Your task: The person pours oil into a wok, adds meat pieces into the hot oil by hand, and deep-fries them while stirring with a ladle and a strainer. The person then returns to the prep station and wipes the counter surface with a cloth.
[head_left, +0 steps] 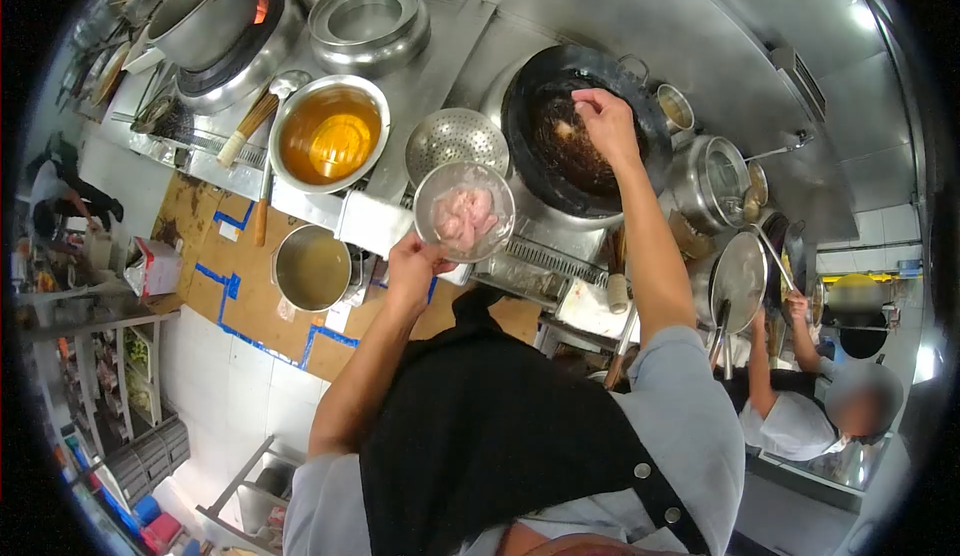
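My left hand [412, 274] grips the near-left rim of a clear bowl [503, 218], which holds pieces of pale pink raw meat [466, 214]. My right hand [606, 124] reaches over a large black wok [530, 171], its fingertips pinched together; whatever may be between them is too small to make out. Dark oil [575, 161] fills the bottom of the wok. Just below my right fingertips, a small pale piece [565, 129] shows in that oil. Behind the clear bowl, left of the wok, sits a perforated metal strainer [455, 141].
A metal basin [280, 156] of amber oil stands left of the strainer, beside a bamboo brush [248, 131]. A pot of cloudy liquid [312, 268] stands lower left. Metal pots [708, 184] flank the wok's right side. Far right, another person [795, 416] holds a long handle.
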